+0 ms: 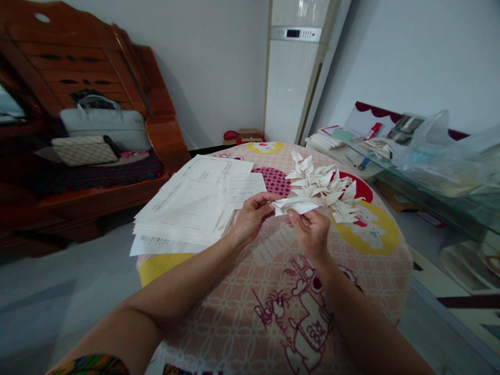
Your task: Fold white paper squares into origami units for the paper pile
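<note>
Between my two hands is a piece of folded white paper (299,205), held just above the table. My left hand (252,216) pinches its left end with thumb and fingertips. On its right side, my right hand (310,232) grips the lower edge, thumb in front and the other fingers partly hidden beneath. Just behind the held piece lies a heap of folded paper cranes (326,182), overlapping one another. To the left of my left hand rests a thick stack of printed paper sheets (187,203), slightly fanned at its edges.
A patterned cloth (234,307) covers the round table. At right, a glass-topped table (433,182) bears a clear plastic bag (437,151), papers and metal containers. A wooden bench (164,130) with a grey bag (107,125) stands at left; a tall white air conditioner (292,83) stands behind.
</note>
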The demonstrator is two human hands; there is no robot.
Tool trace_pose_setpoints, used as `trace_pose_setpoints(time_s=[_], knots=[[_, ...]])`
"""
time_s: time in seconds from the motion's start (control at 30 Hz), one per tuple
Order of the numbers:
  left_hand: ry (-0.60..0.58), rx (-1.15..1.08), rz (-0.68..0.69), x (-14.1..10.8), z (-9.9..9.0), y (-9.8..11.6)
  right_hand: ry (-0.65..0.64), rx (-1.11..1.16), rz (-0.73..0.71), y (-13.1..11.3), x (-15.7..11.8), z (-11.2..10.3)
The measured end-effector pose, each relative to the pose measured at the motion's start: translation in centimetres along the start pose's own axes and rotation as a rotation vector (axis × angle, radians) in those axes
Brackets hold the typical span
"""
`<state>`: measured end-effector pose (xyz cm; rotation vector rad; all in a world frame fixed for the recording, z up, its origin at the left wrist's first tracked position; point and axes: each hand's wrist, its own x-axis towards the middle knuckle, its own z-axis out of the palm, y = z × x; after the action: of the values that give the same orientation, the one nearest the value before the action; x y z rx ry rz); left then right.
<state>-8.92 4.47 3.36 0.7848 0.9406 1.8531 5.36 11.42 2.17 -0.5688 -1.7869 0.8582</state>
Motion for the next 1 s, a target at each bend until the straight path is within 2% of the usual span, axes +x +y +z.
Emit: trace_pose_setpoints(time_s=[0.4, 0.57, 0.7, 0.83, 0.93, 1.0], knots=[[0.031, -0.034, -0.065, -0.1, 0.3, -0.2, -0.026, -0.063, -0.143, -1.6, 0.3, -0.2], [0.009, -0.074, -0.071, 0.0, 0.1, -0.5, -0.035, -0.078, -0.142, -1.8, 0.3, -0.2], [-0.006, -0.022, -0.059, 0.0, -0.1, -0.6, -0.019, -0.079, -0.112, -1.7, 0.3, -0.3], [-0.083, 0.103, 0.046, -0.1, -0.1, -0.5, -0.005, -0.071, -0.096, -1.4, 0.4, -0.2], [-0.134, 0.256, 0.202, -0.4, 0.0, -0.3, 0.005, -0.083, -0.088, -1.2, 0.5, -0.2], [-0.126, 0.399, 0.32, -0.8, 0.0, 0.0, 0.02, -0.117, -0.111, -1.1, 0.6, -0.3]])
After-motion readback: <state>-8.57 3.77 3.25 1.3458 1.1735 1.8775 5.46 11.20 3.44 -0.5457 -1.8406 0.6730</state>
